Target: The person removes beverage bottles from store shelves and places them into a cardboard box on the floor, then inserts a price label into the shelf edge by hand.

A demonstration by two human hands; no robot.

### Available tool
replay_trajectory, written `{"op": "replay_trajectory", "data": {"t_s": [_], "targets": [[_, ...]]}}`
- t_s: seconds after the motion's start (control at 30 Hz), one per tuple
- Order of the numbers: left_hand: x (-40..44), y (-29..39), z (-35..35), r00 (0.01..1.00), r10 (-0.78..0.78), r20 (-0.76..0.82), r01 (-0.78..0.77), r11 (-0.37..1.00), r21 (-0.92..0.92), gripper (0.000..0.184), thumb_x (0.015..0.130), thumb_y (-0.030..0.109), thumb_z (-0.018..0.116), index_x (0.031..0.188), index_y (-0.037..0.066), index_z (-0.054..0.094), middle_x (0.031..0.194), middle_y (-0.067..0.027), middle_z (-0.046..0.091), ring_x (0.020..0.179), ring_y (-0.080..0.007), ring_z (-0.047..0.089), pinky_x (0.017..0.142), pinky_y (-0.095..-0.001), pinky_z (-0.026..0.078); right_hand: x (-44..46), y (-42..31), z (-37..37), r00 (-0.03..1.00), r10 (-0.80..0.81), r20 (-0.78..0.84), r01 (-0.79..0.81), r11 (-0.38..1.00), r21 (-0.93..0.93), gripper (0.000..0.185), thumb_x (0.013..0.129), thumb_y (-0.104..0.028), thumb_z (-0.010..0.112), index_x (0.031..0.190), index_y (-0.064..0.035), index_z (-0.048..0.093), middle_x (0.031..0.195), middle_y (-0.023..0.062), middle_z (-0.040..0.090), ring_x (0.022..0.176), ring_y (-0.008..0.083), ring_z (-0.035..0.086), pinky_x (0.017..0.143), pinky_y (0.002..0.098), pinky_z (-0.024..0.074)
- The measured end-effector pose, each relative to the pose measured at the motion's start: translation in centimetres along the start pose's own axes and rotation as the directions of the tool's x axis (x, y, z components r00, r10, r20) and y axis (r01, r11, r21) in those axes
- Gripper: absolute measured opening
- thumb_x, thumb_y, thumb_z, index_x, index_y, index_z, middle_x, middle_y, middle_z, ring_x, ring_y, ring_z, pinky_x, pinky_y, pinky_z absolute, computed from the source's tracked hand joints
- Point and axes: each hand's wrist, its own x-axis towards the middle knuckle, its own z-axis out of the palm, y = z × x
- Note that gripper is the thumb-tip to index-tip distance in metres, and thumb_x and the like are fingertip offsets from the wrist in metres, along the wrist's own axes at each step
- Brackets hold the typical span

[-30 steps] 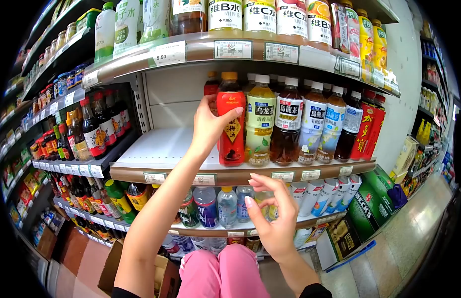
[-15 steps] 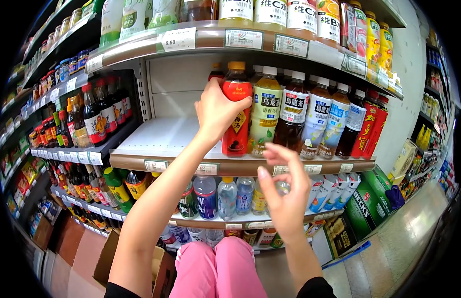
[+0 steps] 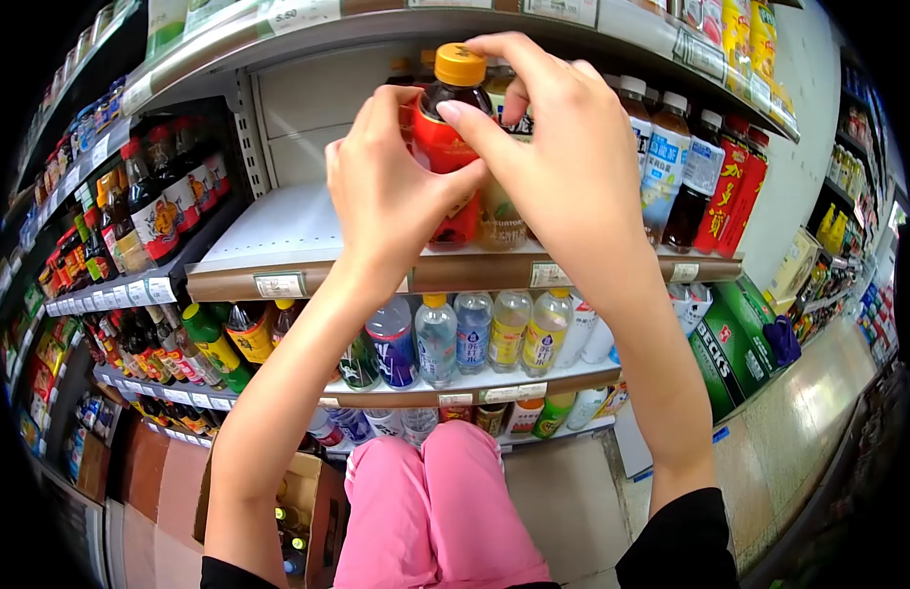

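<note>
A red-labelled bottle [image 3: 443, 147] with an orange cap [image 3: 460, 64] stands at the front of the middle shelf [image 3: 278, 226]. My left hand [image 3: 391, 187] is wrapped round its body from the left, thumb across the front. Beside the cap and neck is my right hand [image 3: 563, 147], its index finger at the cap's top and its thumb in front of the neck; the fingers are apart, and the hand partly hides the tea bottles behind. Blue-labelled tea bottles [image 3: 664, 167] stand to the right.
Below are a lower shelf with water bottles [image 3: 473, 334] and an open carton [image 3: 322, 510] on the floor. Sauce bottles [image 3: 151, 211] fill the left shelves. A green box [image 3: 734, 344] stands at the right. The upper shelf edge [image 3: 376, 29] overhangs the hands.
My right hand has risen from in front of the shelf edge to the bottle's cap. My left hand still holds the bottle, which appears closer and more tilted. The view has shifted.
</note>
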Motion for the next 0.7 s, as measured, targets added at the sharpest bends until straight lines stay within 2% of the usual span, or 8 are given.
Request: {"op": "replay_trajectory", "data": {"t_s": [0.03, 0.13, 0.23, 0.37, 0.43, 0.57, 0.67, 0.7], "targets": [[-0.1, 0.1, -0.2, 1.0, 0.004, -0.003, -0.004, 1.0, -0.023, 0.06, 0.063, 0.034, 0.085, 0.109, 0.004, 0.063, 0.097, -0.0101, 0.07, 0.086, -0.0273, 0.068, 0.084, -0.039, 0.047, 0.1, -0.2, 0.0, 1.0, 0.011, 0.021, -0.011, 0.999, -0.03, 0.03, 0.082, -0.024, 0.075, 0.102, -0.0036, 0.066, 0.093, 0.0128, 0.069, 0.095, 0.032, 0.063, 0.079, 0.0438, 0.0546], [-0.4, 0.1, -0.4, 0.998, 0.057, -0.016, -0.057, 0.998, -0.029, 0.059, 0.063, 0.032, 0.086, 0.108, 0.003, 0.064, 0.096, -0.0104, 0.07, 0.085, -0.0274, 0.069, 0.081, -0.0388, 0.05, 0.0, -0.3, 0.9, 0.995, -0.036, -0.091, 0.033, 0.999, -0.032, 0.028, 0.082, -0.024, 0.075, 0.097, -0.0023, 0.065, 0.093, 0.0128, 0.07, 0.097, 0.0316, 0.064, 0.078, 0.0434, 0.0557], [-0.9, 0.0, -0.5, 0.994, 0.111, -0.025, -0.112, 0.993, -0.05, 0.059, 0.062, 0.026, 0.087, 0.111, 0.003, 0.064, 0.098, -0.0111, 0.07, 0.088, -0.0269, 0.07, 0.081, -0.0378, 0.053, 0.3, -0.7, 0.2, 0.999, 0.004, 0.046, -0.002, 0.999, -0.045, 0.03, 0.082, -0.024, 0.076, 0.097, -0.0002, 0.065, 0.094, 0.0131, 0.071, 0.097, 0.0309, 0.065, 0.079, 0.043, 0.0559], [-1.4, -0.2, -1.0, 0.99, 0.144, -0.004, -0.143, 0.988, -0.062, 0.064, 0.06, 0.022, 0.09, 0.113, 0.001, 0.063, 0.1, -0.0119, 0.07, 0.09, -0.0272, 0.07, 0.082, -0.0373, 0.055, 0.4, -0.1, 0.5, 0.998, -0.023, 0.053, 0.02, 0.997, 0.071, 0.03, 0.08, -0.024, 0.078, 0.09, 0.0027, 0.067, 0.086, 0.0156, 0.071, 0.092, 0.032, 0.066, 0.078, 0.0434, 0.0554], [-1.6, -0.4, -1.4, 0.988, 0.154, 0.021, -0.152, 0.986, -0.062, 0.068, 0.058, 0.022, 0.093, 0.115, 0.001, 0.063, 0.102, -0.0122, 0.07, 0.092, -0.0273, 0.069, 0.082, -0.0371, 0.055, 0.4, -0.1, 0.3, 0.998, -0.019, 0.056, 0.015, 0.997, 0.072, 0.03, 0.079, -0.022, 0.078, 0.089, 0.0034, 0.067, 0.083, 0.0162, 0.07, 0.09, 0.0325, 0.067, 0.077, 0.0438, 0.0551], [-2.6, -2.0, -1.2, 0.989, 0.113, 0.094, -0.112, 0.994, -0.017, 0.069, 0.057, 0.025, 0.093, 0.114, 0.003, 0.063, 0.104, -0.0109, 0.069, 0.093, -0.0276, 0.067, 0.084, -0.0388, 0.052, 0.2, -0.2, -0.1, 0.998, -0.046, 0.035, 0.044, 0.998, 0.052, 0.029, 0.077, -0.02, 0.078, 0.088, 0.0041, 0.067, 0.082, 0.0163, 0.07, 0.09, 0.0331, 0.066, 0.077, 0.0441, 0.0547], [-2.9, -2.4, -1.3, 0.986, 0.103, 0.129, -0.116, 0.989, 0.097, 0.068, 0.057, 0.025, 0.093, 0.114, 0.004, 0.063, 0.104, -0.0092, 0.069, 0.095, -0.0272, 0.065, 0.085, -0.0399, 0.048, 0.1, 0.0, 0.3, 0.997, -0.083, 0.0, 0.083, 0.995, 0.052, 0.035, 0.077, -0.025, 0.08, 0.099, -0.0009, 0.068, 0.08, 0.015, 0.067, 0.073, 0.0295, 0.066, 0.069, 0.0389, 0.0523], [-3.0, -2.4, -1.4, 0.986, 0.109, 0.124, -0.125, 0.984, 0.125, 0.068, 0.057, 0.025, 0.093, 0.114, 0.005, 0.062, 0.104, -0.0085, 0.068, 0.096, -0.027, 0.064, 0.086, -0.0399, 0.046, 0.0, -0.2, 0.2, 0.996, -0.087, 0.002, 0.087, 0.994, 0.065, 0.032, 0.076, -0.022, 0.079, 0.095, 0.0003, 0.067, 0.083, 0.0151, 0.068, 0.079, 0.0306, 0.066, 0.072, 0.0403, 0.0529]]}}
